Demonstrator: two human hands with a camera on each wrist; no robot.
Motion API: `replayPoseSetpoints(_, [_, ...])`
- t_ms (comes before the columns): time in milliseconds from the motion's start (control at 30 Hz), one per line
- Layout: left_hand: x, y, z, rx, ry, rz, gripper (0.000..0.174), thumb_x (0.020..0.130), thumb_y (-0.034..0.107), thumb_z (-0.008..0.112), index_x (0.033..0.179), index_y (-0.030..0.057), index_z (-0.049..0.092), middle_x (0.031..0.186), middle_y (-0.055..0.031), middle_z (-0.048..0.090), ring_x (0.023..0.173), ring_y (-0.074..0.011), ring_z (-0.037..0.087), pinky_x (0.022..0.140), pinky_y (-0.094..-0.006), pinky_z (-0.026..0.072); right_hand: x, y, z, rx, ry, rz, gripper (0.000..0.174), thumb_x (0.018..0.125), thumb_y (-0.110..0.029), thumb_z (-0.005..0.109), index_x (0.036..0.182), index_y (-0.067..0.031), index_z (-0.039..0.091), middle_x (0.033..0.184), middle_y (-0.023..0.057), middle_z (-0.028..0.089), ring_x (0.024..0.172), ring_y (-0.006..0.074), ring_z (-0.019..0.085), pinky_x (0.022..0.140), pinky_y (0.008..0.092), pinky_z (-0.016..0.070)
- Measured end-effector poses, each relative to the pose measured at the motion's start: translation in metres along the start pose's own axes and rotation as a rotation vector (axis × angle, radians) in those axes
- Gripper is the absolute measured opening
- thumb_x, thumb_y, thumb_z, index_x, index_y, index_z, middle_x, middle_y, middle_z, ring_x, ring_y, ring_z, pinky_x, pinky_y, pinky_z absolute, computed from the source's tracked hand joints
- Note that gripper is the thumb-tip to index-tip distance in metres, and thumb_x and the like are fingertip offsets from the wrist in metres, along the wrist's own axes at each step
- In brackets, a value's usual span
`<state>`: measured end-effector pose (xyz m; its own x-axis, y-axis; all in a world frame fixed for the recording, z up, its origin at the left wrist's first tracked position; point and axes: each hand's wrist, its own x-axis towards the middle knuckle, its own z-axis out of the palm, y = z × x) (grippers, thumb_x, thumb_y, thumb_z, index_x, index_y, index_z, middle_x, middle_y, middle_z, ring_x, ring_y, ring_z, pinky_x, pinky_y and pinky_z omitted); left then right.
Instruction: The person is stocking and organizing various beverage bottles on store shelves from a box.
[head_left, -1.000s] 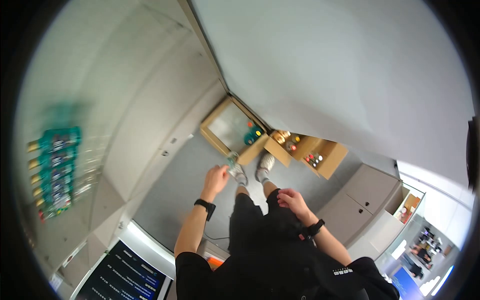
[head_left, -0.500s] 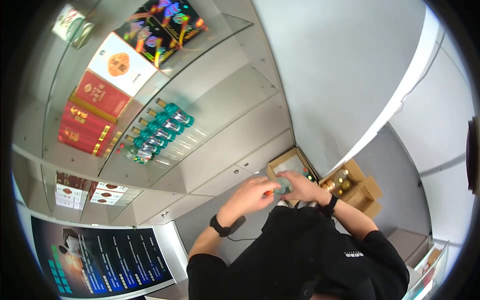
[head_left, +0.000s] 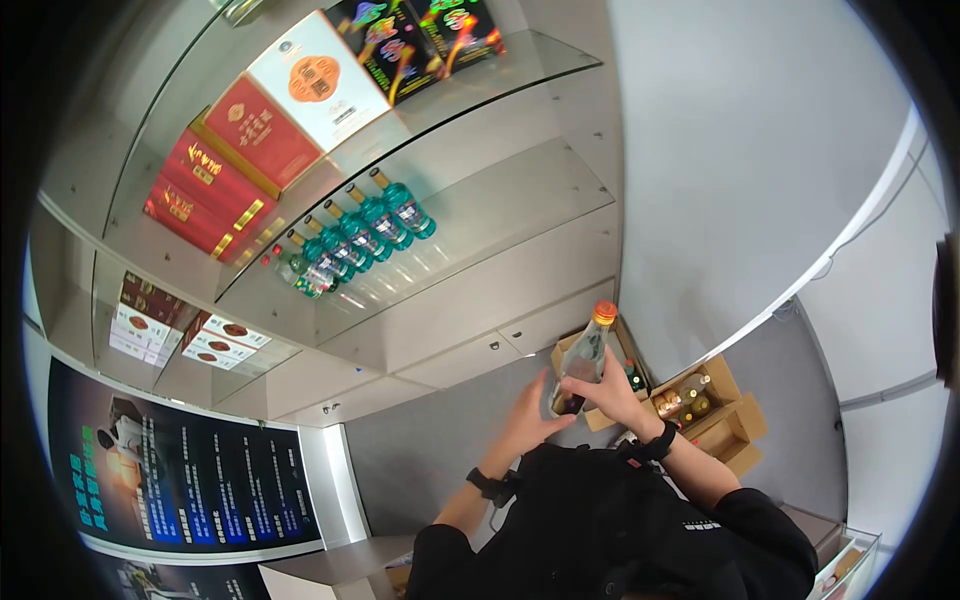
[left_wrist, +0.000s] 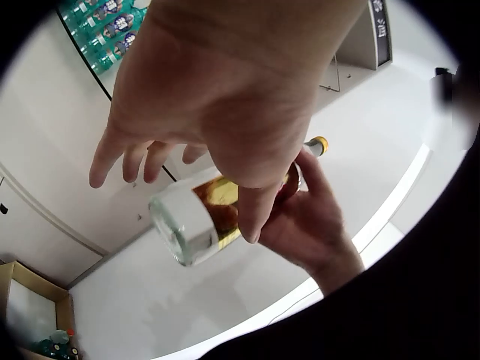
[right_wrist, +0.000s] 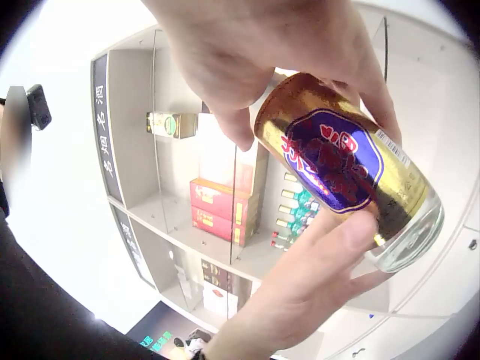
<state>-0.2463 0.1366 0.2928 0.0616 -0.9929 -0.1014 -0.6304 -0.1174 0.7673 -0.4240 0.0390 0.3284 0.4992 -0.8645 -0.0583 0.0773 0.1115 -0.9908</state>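
A clear glass liquor bottle point(head_left: 590, 352) with an orange-red cap stands tilted in my right hand point(head_left: 617, 393), cap end up and away from me. Its gold label point(right_wrist: 396, 176) carries a blue oval with red characters, seen in the right wrist view. My right hand point(right_wrist: 300, 45) grips the bottle round its upper body. Near the base, my left hand point(head_left: 522, 428) has its fingers spread and extended. Seen from the left wrist, the left thumb point(left_wrist: 257, 214) overlaps the label while the other fingers reach out past the bottle's glass base point(left_wrist: 176, 229).
A glass shelf point(head_left: 510, 195) to the left bears a row of teal bottles point(head_left: 375, 225) and some red-capped clear ones. Gift boxes point(head_left: 265, 130) stand on the shelf above. Opened cardboard boxes point(head_left: 745, 405) with bottles sit on the floor beside a white wall point(head_left: 760, 150).
The bottle rose from low by the feet in my left hand, passed between both hands, and is now in my right grip. My left fingers have loosened. The head view swung toward the shelves.
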Motion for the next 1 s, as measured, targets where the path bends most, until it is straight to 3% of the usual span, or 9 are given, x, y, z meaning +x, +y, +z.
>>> replayPoseSetpoints(233, [-0.043, -0.066, -0.053, -0.422, 0.068, -0.025, 0.080, 0.077, 0.019, 0.083, 0.139, -0.0007, 0.038, 0.123, -0.0114, 0.057, 0.112, -0.0199, 0.057, 0.096, -0.0342, 0.0467, 0.024, 0.010, 0.104, -0.010, -0.110, -0.066, 0.058, 0.085, -0.035, 0.075, 0.122, -0.0007, 0.046, 0.114, 0.0103, 0.056, 0.109, 0.0149, 0.054, 0.094, 0.0332, 0.0468])
replayPoseSetpoints(333, [-0.065, -0.091, -0.101, -0.559, 0.030, -0.041, 0.073, 0.078, 0.012, 0.081, 0.137, 0.0008, 0.040, 0.118, -0.0074, 0.057, 0.106, -0.0148, 0.056, 0.093, -0.0312, 0.0472, 0.042, -0.006, 0.145, 0.333, -0.311, 0.184, 0.054, 0.091, -0.037, 0.068, 0.125, -0.0022, 0.045, 0.119, 0.0092, 0.054, 0.114, 0.0147, 0.052, 0.097, 0.0329, 0.0446])
replayPoseSetpoints(367, [-0.070, -0.103, -0.114, -0.599, 0.026, -0.015, 0.070, 0.078, 0.012, 0.080, 0.135, 0.0016, 0.042, 0.115, -0.0070, 0.058, 0.103, -0.0141, 0.057, 0.091, -0.0308, 0.0477, 0.050, 0.001, 0.158, 0.307, -0.347, 0.137, 0.046, 0.096, -0.030, 0.063, 0.128, -0.0032, 0.044, 0.119, 0.0072, 0.057, 0.114, 0.0151, 0.054, 0.098, 0.0327, 0.0445])
replayPoseSetpoints(467, [-0.084, -0.129, -0.149, -0.633, -0.017, -0.025, 0.068, 0.078, 0.010, 0.080, 0.134, 0.0022, 0.043, 0.112, -0.0059, 0.058, 0.100, -0.0129, 0.056, 0.089, -0.0298, 0.0482, 0.065, -0.002, 0.198, 0.208, -0.352, -0.023, 0.043, 0.096, -0.027, 0.063, 0.127, -0.0035, 0.045, 0.117, 0.0067, 0.060, 0.113, 0.0151, 0.056, 0.099, 0.0329, 0.0440])
replayPoseSetpoints(500, [-0.088, -0.137, -0.158, -0.696, -0.047, -0.085, 0.077, 0.077, 0.015, 0.081, 0.139, -0.0008, 0.039, 0.122, -0.0105, 0.056, 0.111, -0.0167, 0.054, 0.096, -0.0321, 0.0454, 0.069, -0.006, 0.209, 0.215, -0.353, -0.003, 0.040, 0.097, -0.022, 0.062, 0.127, -0.0034, 0.044, 0.114, 0.0062, 0.062, 0.111, 0.0148, 0.058, 0.099, 0.0323, 0.0436])
replayPoseSetpoints(600, [-0.098, -0.146, -0.182, -0.501, -0.010, -0.089, 0.076, 0.077, 0.015, 0.082, 0.139, -0.0004, 0.040, 0.122, -0.0106, 0.056, 0.111, -0.0162, 0.054, 0.095, -0.0316, 0.0457, 0.081, -0.002, 0.232, 0.149, -0.390, -0.022, 0.046, 0.096, -0.025, 0.062, 0.131, -0.0022, 0.043, 0.113, 0.0057, 0.061, 0.108, 0.0134, 0.058, 0.098, 0.0313, 0.0432])
replayPoseSetpoints(633, [-0.099, -0.159, -0.180, -0.567, 0.004, -0.045, 0.076, 0.076, 0.016, 0.082, 0.138, -0.0002, 0.041, 0.121, -0.0109, 0.057, 0.109, -0.0176, 0.055, 0.095, -0.0328, 0.0465, 0.086, 0.006, 0.239, 0.013, -0.318, -0.132, 0.048, 0.094, -0.032, 0.065, 0.127, -0.0008, 0.048, 0.103, 0.0038, 0.063, 0.096, 0.0113, 0.059, 0.088, 0.0281, 0.0466])
replayPoseSetpoints(833, [-0.087, -0.176, -0.189, -0.682, 0.085, -0.065, 0.077, 0.076, 0.014, 0.082, 0.139, -0.0001, 0.040, 0.122, -0.0115, 0.057, 0.109, -0.0189, 0.057, 0.095, -0.0345, 0.0464, 0.110, -0.026, 0.252, -0.137, -0.335, 0.066, 0.042, 0.090, -0.039, 0.068, 0.107, -0.0012, 0.060, 0.082, -0.0008, 0.060, 0.074, 0.0046, 0.054, 0.061, 0.0230, 0.0429])
replayPoseSetpoints(1000, [-0.056, -0.175, -0.202, -0.562, 0.166, -0.044, 0.079, 0.079, 0.014, 0.081, 0.143, 0.0013, 0.037, 0.125, -0.0114, 0.057, 0.111, -0.0172, 0.056, 0.096, -0.0335, 0.0463, 0.160, -0.027, 0.257, -0.162, -0.368, 0.062, 0.039, 0.090, -0.039, 0.068, 0.102, -0.0022, 0.063, 0.072, -0.0030, 0.057, 0.064, 0.0033, 0.049, 0.052, 0.0220, 0.0366])
